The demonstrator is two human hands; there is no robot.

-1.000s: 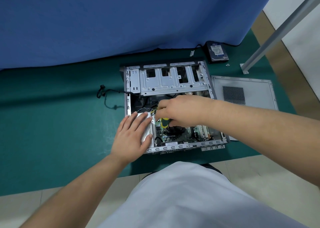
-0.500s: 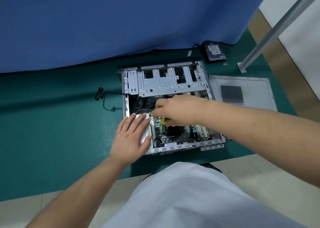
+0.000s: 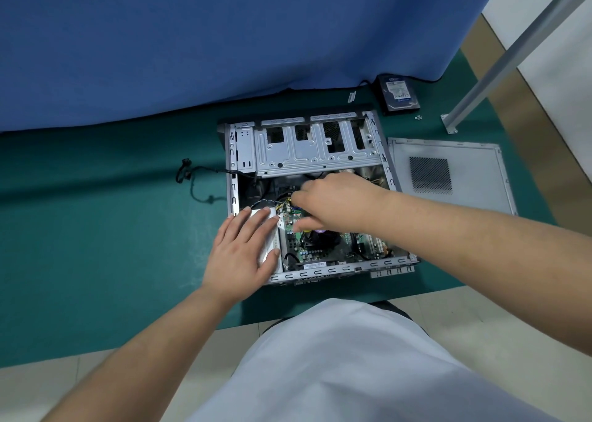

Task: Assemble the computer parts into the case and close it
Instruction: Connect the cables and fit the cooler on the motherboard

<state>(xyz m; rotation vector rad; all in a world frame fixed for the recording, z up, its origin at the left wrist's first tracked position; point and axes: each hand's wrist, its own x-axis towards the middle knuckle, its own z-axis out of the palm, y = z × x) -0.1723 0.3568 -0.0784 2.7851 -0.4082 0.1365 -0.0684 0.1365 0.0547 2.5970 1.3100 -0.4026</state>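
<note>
An open grey computer case (image 3: 317, 158) lies on a green mat with its motherboard (image 3: 320, 252) exposed. My left hand (image 3: 243, 252) rests flat, fingers straight, on the silver power supply (image 3: 271, 236) in the case's near-left corner. Over the board, beside the power supply's inner edge, my right hand (image 3: 336, 203) is curled round a yellow-handled screwdriver (image 3: 301, 228). The hand hides most of the tool, including its tip. The case's side panel (image 3: 448, 178) lies flat to the right of the case.
A hard drive (image 3: 397, 96) sits at the back right by the blue curtain, with loose screws (image 3: 418, 117) and a small bracket (image 3: 351, 96) nearby. A black cable (image 3: 195, 184) trails out of the case's left side. A metal post (image 3: 499, 59) stands at the right.
My right hand has shifted slightly away from me over the board, and less of the yellow handle shows. My left hand stays flat on the power supply.
</note>
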